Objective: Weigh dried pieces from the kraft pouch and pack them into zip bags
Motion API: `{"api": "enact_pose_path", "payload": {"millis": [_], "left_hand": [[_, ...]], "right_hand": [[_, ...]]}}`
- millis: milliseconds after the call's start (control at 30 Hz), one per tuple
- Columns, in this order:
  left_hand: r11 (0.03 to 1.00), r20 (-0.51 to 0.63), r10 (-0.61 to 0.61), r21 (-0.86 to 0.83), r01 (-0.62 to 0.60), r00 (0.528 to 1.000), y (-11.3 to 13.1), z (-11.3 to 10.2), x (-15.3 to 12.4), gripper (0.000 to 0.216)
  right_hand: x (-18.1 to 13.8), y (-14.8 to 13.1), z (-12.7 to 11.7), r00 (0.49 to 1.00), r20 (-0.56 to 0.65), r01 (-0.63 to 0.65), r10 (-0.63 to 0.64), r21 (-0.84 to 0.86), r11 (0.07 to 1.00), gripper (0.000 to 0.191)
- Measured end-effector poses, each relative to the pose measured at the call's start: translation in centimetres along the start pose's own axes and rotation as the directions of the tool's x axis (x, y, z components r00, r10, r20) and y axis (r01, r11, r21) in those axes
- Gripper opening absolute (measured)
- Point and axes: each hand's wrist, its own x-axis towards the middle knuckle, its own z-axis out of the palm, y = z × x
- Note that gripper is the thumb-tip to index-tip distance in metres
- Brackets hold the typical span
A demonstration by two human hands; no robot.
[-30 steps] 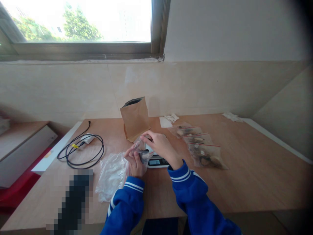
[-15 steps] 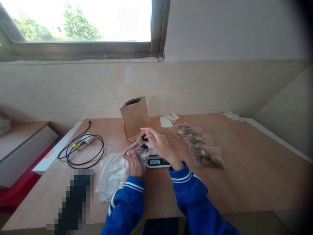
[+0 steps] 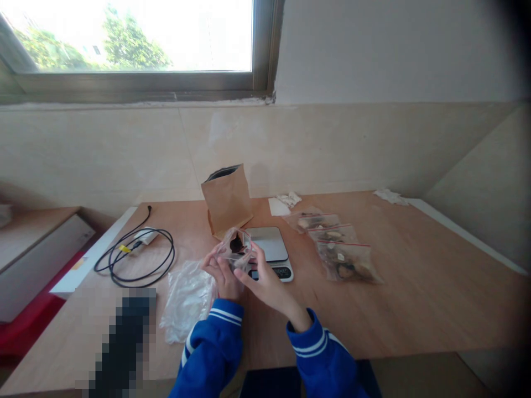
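My left hand (image 3: 222,276) and my right hand (image 3: 265,283) both grip a small clear zip bag (image 3: 236,247) with dark pieces inside, holding it up in front of me. The bag hangs just above the near-left corner of a small digital kitchen scale (image 3: 271,246), whose silver plate is bare. An open brown paper pouch (image 3: 227,200) stands upright behind the scale. A heap of clear plastic bags (image 3: 186,298) lies on the wooden table (image 3: 415,298) left of my left hand.
Three filled zip bags with red seals (image 3: 338,249) lie in a row right of the scale. A coiled black cable (image 3: 135,254) lies at the left. Crumpled white paper (image 3: 286,202) lies by the wall. A blurred dark object (image 3: 122,345) sits at the near left edge.
My right hand came back from over the scale plate and took hold of the small bag's right side; the bag now stands more upright between both hands.
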Motion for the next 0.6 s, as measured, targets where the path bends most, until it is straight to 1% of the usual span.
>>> {"api": "enact_pose_path", "payload": {"millis": [33, 67, 133, 167, 233, 300, 367, 433, 500, 567, 600], "left_hand": [[0.998, 0.029, 0.050, -0.034, -0.049, 0.998, -0.1, -0.1, -0.1, 0.026], [0.992, 0.079, 0.120, -0.044, -0.117, 0.990, -0.1, -0.3, -0.1, 0.027], [0.968, 0.170, 0.252, -0.035, -0.249, 0.953, -0.1, -0.7, -0.1, 0.030], [0.955, 0.194, 0.295, -0.024, -0.296, 0.936, -0.1, -0.9, 0.0, 0.031], [0.937, 0.193, 0.344, 0.001, -0.350, 0.919, 0.1, -1.1, 0.2, 0.031], [0.927, 0.147, 0.363, 0.039, -0.372, 0.920, 0.4, -1.1, 0.4, 0.029], [0.937, 0.096, 0.329, 0.087, -0.337, 0.939, 0.8, -1.1, 0.5, 0.031], [0.963, 0.106, 0.224, 0.130, -0.237, 0.969, 1.3, -1.0, 0.7, 0.038], [0.984, 0.174, 0.086, 0.139, -0.111, 0.981, 1.6, -1.0, 0.8, 0.043], [0.993, 0.269, -0.004, 0.118, -0.029, 0.963, 1.7, -1.1, 0.9, 0.043], [0.995, 0.318, -0.023, 0.101, -0.010, 0.948, 1.7, -1.2, 0.9, 0.042]], "right_hand": [[-0.2, -0.1, 0.5, 1.000, 0.006, 0.021, -0.021, 0.051, 0.999, 0.077], [-0.4, -0.4, 0.9, 0.999, -0.016, 0.042, -0.041, 0.097, 0.994, 0.077], [-0.4, -0.8, 1.1, 0.994, -0.089, 0.073, -0.057, 0.183, 0.980, 0.068], [-0.3, -1.0, 0.9, 0.990, -0.126, 0.083, -0.056, 0.224, 0.971, 0.060], [-0.3, -1.1, 0.2, 0.982, -0.185, 0.099, -0.045, 0.294, 0.951, 0.045], [-0.3, -1.0, -0.9, 0.972, -0.233, 0.103, -0.027, 0.322, 0.941, 0.034], [-0.5, -0.8, -2.2, 0.968, -0.250, 0.087, -0.008, 0.306, 0.948, 0.029], [-0.7, -0.7, -3.4, 0.960, -0.279, 0.070, 0.010, 0.276, 0.959, 0.031], [-1.0, -0.7, -4.4, 0.935, -0.354, 0.060, 0.028, 0.234, 0.970, 0.034], [-1.3, -0.7, -5.2, 0.892, -0.450, 0.038, 0.042, 0.166, 0.985, 0.038], [-1.5, -0.7, -5.5, 0.879, -0.476, 0.024, 0.036, 0.120, 0.992, 0.039]]}}
